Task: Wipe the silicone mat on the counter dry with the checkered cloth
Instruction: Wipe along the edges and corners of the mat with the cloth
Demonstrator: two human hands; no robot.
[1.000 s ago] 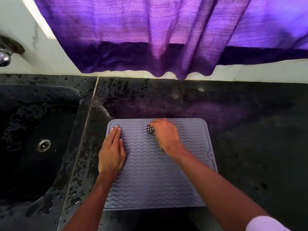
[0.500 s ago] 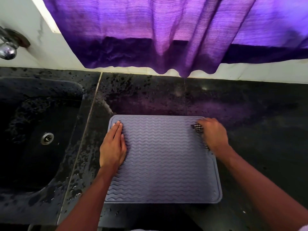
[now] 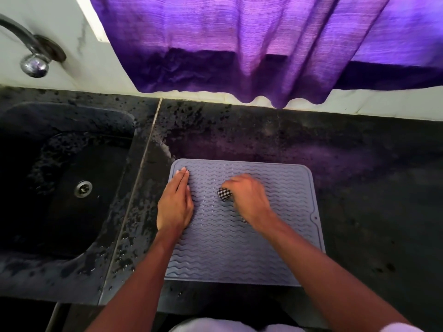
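Far left, on the pale wall: chrome tap (image 3: 33,61), spout end rounded, above the basin.

Below it: dark sink (image 3: 115,164) set in the worktop, round metal drain (image 3: 83,188) in the floor. Droplets and wet patches lie on the rim and on the strip between the sink and the seam.

Dark stone counter (image 3: 371,188) runs right from the seam. It is speckled with water near the sink and looks duller further right.

Left hand (image 3: 176,204): flat, palm down, fingers straight and pressed together. It rests on the left side of the mat, with the fingertips close to the far-left corner and the heel of the hand near the left edge.

Silicone mat (image 3: 227,255): grey, wavy ridges, rounded corners. It lies flat on the counter just right of the seam, with its near edge close to the counter front.

Checkered cloth (image 3: 224,194): black-and-white, bunched into a small wad in the upper middle of the mat and touching it. Only a rounded bit shows at the thumb side, plus a sliver under the wrist.

Right hand (image 3: 249,200): fingers curled round the cloth, knuckles up, resting on the mat. Its outline is slightly blurred.

Right edge of the mat: small tab with a hole (image 3: 314,218).

Above, across the back wall: purple curtain (image 3: 239,44), its hem hanging just over the back of the counter.
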